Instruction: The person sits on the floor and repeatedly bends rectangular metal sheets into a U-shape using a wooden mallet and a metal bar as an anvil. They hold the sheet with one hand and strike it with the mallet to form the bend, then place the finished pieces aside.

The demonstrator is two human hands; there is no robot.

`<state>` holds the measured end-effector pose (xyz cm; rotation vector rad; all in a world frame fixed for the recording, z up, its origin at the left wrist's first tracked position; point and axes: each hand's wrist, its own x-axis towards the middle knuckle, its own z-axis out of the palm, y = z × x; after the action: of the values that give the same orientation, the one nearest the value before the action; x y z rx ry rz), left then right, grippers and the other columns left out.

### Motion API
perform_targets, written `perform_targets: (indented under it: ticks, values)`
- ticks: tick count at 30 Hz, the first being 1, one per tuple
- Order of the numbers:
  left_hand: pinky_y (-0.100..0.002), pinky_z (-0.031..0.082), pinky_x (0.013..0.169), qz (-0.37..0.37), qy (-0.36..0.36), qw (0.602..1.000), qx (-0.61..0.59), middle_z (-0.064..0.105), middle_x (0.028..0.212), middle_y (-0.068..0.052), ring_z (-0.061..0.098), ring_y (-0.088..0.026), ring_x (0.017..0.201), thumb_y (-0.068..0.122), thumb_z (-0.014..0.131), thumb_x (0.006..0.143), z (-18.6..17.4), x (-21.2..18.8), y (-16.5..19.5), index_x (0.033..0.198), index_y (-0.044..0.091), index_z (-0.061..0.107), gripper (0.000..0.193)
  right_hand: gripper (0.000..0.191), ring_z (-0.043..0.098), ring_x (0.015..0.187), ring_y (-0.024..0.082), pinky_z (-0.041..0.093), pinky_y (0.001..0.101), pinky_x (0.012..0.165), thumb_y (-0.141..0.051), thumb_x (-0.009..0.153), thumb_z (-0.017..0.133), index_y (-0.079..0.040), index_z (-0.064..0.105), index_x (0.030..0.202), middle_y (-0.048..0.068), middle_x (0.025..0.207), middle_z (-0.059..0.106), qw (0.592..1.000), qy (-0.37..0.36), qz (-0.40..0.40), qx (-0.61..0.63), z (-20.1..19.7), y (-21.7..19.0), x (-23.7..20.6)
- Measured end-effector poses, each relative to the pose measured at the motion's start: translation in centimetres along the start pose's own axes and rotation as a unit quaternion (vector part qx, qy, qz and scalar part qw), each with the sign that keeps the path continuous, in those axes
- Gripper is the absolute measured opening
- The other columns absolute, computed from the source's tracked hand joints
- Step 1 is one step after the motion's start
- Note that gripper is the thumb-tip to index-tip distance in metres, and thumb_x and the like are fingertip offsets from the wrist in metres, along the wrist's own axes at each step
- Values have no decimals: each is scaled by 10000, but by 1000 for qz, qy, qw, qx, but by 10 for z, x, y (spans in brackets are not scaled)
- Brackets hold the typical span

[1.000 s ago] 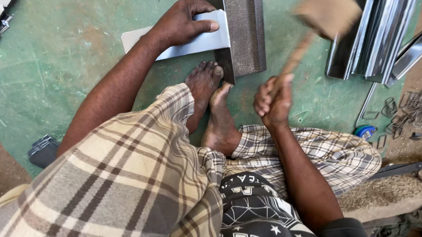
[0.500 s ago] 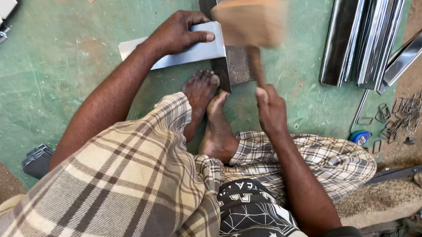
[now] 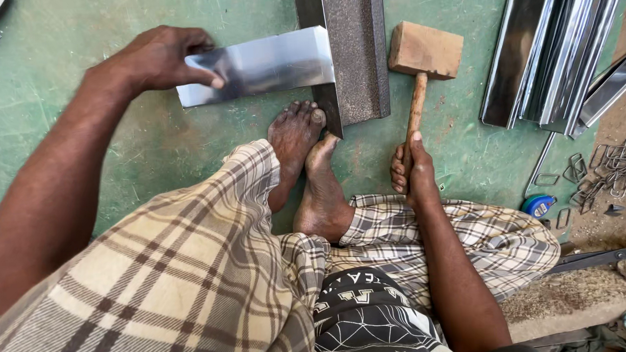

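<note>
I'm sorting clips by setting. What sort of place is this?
Probably a small sheet-metal workshop, worked at floor level: a shiny metal sheet on a steel angle bar, a wooden mallet in the right hand, and folded metal channels stacked nearby.

Bare arms and feet, beige-brown checked wrap (image 3: 192, 284), black white-patterned shirt (image 3: 373, 319)
</note>
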<state>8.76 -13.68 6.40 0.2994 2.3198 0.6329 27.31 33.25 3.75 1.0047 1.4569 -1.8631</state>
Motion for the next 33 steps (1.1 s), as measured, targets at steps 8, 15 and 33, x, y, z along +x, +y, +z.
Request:
perform_targets:
  ticks: [8,15,33]
  values:
    - [-596,423,1061,-98,-125,980,-119,762,1172,-116,664,-295,1146,489,828,741,-16,-35,25,1311,185,697,659,551,318,391,102,284,281,347,-670,1018,393,-139,463,892,-20,595,392,999,-12,6,35,10,4,6]
    - [-481,598,934,27,66,835,-546,685,1280,-108,710,-243,1151,530,760,853,31,17,70,1490,126,447,817,545,333,404,77,296,263,342,-642,1042,406,-117,473,912,-27,604,401,998,19,-55,8,29,-7,-16]
    - [-369,649,968,59,194,766,-610,659,1274,-126,693,-181,1155,305,742,962,118,79,112,1430,62,411,623,479,338,438,61,286,257,365,-577,1058,429,-121,459,913,-30,616,402,981,-16,-136,-140,74,-16,-33]
